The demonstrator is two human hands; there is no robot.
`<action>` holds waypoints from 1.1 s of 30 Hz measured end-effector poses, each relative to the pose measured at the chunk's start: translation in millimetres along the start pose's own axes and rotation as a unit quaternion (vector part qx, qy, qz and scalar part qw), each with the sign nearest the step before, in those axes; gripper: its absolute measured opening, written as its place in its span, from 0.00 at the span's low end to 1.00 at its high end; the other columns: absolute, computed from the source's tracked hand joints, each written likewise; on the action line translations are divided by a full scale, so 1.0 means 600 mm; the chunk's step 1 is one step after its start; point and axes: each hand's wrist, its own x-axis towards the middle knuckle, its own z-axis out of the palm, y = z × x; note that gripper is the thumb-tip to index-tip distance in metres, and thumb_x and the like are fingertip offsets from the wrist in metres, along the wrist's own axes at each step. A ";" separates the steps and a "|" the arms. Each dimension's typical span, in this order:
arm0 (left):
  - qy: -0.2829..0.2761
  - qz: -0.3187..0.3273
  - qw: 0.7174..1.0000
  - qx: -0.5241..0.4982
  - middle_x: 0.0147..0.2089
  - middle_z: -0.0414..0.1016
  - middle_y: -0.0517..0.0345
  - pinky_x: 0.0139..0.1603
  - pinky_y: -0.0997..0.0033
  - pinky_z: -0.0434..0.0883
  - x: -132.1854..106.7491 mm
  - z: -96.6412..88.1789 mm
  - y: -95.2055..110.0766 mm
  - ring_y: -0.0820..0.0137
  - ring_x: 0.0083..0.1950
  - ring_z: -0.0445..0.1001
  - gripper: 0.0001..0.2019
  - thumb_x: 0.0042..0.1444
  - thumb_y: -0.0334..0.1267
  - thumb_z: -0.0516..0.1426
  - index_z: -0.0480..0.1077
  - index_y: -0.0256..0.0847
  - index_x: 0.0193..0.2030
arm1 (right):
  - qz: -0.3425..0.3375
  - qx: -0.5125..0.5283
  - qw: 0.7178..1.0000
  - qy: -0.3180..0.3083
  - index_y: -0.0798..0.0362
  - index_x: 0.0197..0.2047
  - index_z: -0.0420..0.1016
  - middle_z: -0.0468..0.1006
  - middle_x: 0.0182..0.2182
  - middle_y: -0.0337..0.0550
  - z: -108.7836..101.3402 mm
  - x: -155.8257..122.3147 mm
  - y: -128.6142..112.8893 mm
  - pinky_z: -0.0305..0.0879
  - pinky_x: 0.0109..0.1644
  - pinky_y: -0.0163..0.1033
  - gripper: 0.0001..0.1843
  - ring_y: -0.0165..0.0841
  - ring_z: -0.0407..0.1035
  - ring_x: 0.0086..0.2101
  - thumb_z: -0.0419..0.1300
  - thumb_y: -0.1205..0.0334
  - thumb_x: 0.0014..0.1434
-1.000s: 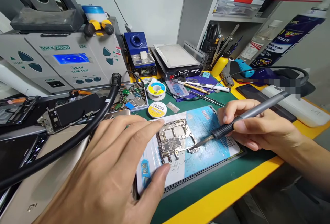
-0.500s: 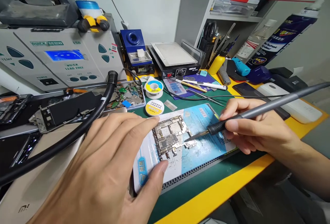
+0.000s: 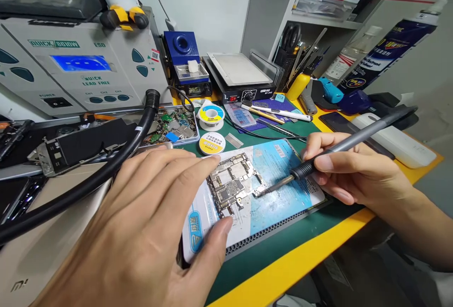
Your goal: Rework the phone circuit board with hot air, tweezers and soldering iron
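Left hand point(image 3: 141, 222) spread wide, fingertips and thumb on printed mat point(image 3: 283, 175), either side of phone logic board point(image 3: 230, 182). Right hand point(image 3: 354, 170) pinching soldering iron point(image 3: 347, 149), tip right at board's edge! Black hose point(image 3: 136, 144) just past left hand; solder spool point(image 3: 211, 116), parts tray point(image 3: 173, 128) beyond fingertips; hot-air station point(image 3: 81, 64) farther left.

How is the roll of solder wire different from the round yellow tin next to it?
The roll of solder wire is white with a blue and yellow label and has a hole in its middle, while the round yellow tin has a solid printed top with no hole. The roll looks taller than the flat tin. The tin sits nearer the circuit board than the roll does. Both are round and lie flat, close together.
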 end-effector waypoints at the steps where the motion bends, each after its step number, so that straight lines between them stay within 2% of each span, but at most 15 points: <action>1: 0.000 -0.002 1.000 -0.001 0.64 0.72 0.48 0.77 0.57 0.59 -0.001 0.000 -0.001 0.56 0.67 0.69 0.27 0.64 0.36 0.62 0.67 0.38 0.69 | 0.000 0.001 1.000 0.001 0.52 0.27 0.87 0.81 0.16 0.42 0.000 0.000 0.000 0.56 0.09 0.24 0.08 0.27 0.65 0.07 0.81 0.62 0.45; 9: 0.000 -0.005 1.000 0.005 0.61 0.73 0.47 0.73 0.52 0.62 -0.004 0.001 0.001 0.54 0.65 0.70 0.25 0.66 0.36 0.61 0.67 0.39 0.68 | 0.012 0.001 1.000 -0.008 0.51 0.29 0.89 0.84 0.18 0.44 -0.002 0.002 0.003 0.59 0.09 0.23 0.09 0.28 0.66 0.07 0.82 0.61 0.46; 14: -0.012 -0.013 1.000 0.010 0.63 0.73 0.48 0.76 0.48 0.62 -0.003 -0.001 0.003 0.51 0.68 0.70 0.27 0.65 0.36 0.62 0.65 0.41 0.70 | 0.014 -0.004 1.000 -0.008 0.51 0.29 0.89 0.84 0.18 0.44 0.000 0.002 0.003 0.59 0.08 0.24 0.08 0.29 0.66 0.07 0.82 0.61 0.46; 22: 0.011 0.009 1.000 0.016 0.60 0.74 0.49 0.72 0.51 0.63 -0.002 0.002 0.000 0.52 0.64 0.71 0.27 0.63 0.36 0.62 0.67 0.41 0.68 | 0.013 -0.017 1.000 0.002 0.52 0.29 0.88 0.83 0.18 0.45 0.000 0.004 0.003 0.57 0.07 0.26 0.08 0.30 0.65 0.06 0.80 0.62 0.45; 33: 0.007 0.012 1.000 0.010 0.60 0.73 0.47 0.73 0.51 0.61 0.001 -0.001 0.000 0.52 0.64 0.70 0.27 0.62 0.35 0.63 0.66 0.40 0.68 | 0.008 -0.010 1.000 -0.007 0.51 0.30 0.89 0.84 0.19 0.45 -0.005 0.002 0.010 0.59 0.09 0.24 0.09 0.29 0.67 0.07 0.82 0.60 0.47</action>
